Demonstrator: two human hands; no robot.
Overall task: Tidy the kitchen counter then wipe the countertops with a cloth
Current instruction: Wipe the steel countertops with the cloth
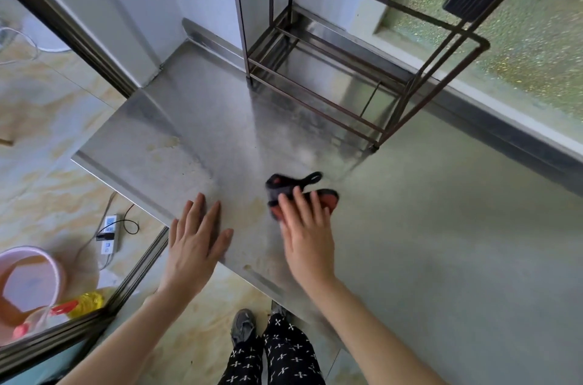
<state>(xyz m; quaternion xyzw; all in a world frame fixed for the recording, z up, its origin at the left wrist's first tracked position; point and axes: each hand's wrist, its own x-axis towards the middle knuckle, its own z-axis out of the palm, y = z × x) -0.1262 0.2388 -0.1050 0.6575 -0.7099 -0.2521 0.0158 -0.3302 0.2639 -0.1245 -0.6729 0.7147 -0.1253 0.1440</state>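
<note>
A steel countertop [195,145] fills the middle of the head view, with brownish stains near its front corner. A dark grey and red cloth [284,187] with a black hanging loop lies on it. My right hand [307,238] presses flat on the cloth's near part, fingers spread over it. Left of it, my left hand [195,242] rests palm down on the counter's front edge, fingers apart and holding nothing.
An empty brown metal rack [318,81] stands at the back of the counter, against the wall and a frosted window [520,47]. Below left, on the floor, are a power strip [108,234], a pink bucket [30,282] and a yellow bottle [86,304].
</note>
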